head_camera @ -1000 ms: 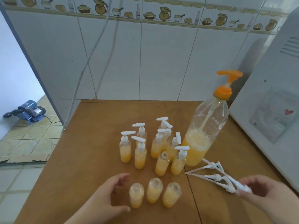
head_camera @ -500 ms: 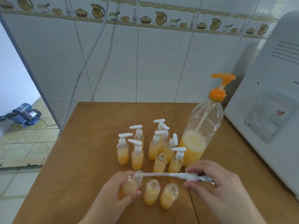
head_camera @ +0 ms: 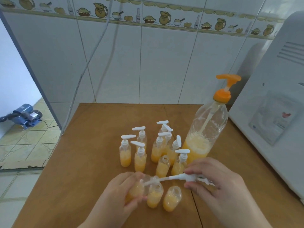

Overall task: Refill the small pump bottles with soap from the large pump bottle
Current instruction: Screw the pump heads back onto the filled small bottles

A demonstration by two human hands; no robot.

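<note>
My left hand [head_camera: 120, 193] grips a small uncapped bottle [head_camera: 137, 189] of orange soap, tilted toward the right. My right hand [head_camera: 217, 185] pinches a white pump top [head_camera: 185, 177], and its thin tube reaches into that bottle's mouth. Two more open small bottles [head_camera: 154, 195] [head_camera: 171, 198] stand just right of it, a third [head_camera: 162, 166] behind. Several capped small bottles [head_camera: 141, 155] cluster farther back. The large pump bottle [head_camera: 205, 132] with an orange pump head stands at the right, about a third full.
The wooden table [head_camera: 92, 145] meets a tiled wall at the back. A white appliance [head_camera: 276, 112] crowds the right side. Off the table's left edge lies tiled floor with a blue water pump [head_camera: 23, 116] and a hanging cable [head_camera: 85, 66].
My left hand picked up the leftmost open bottle and tilted it. My right hand brought one pump top from the right pile and slid its tube into the bottle's mouth.
</note>
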